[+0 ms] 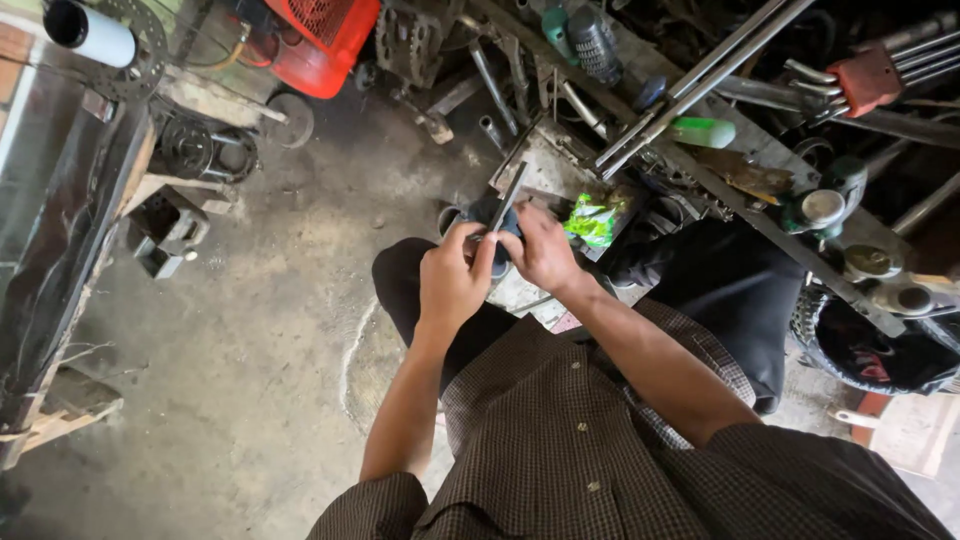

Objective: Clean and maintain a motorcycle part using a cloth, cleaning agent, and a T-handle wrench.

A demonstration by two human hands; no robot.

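The person sits low over the concrete floor (250, 380), both hands raised together in front of the knees. The left hand (452, 280) is curled shut around a small dark round part (497, 215), thumb and fingers pinching its near side. The right hand (541, 250) closes over the same part from the other side, knuckles up, so the two hands touch. A thin flat metal bar (509, 195) stands up out of the grip, slanting away from the fingers; which hand pins it I cannot tell.

Just beyond the right hand lies a crumpled green wrapper (592, 220). Farther out past it, long steel rods (700, 75) lean across a cluttered counter (760, 170), with a green plastic bottle (703, 132) beside them. Well off to the right of that hand hangs a set of hex keys in a red holder (865, 78). Far beyond the left hand stands a red machine (320, 45), and off to its left a small metal block (165, 230) rests on the floor.
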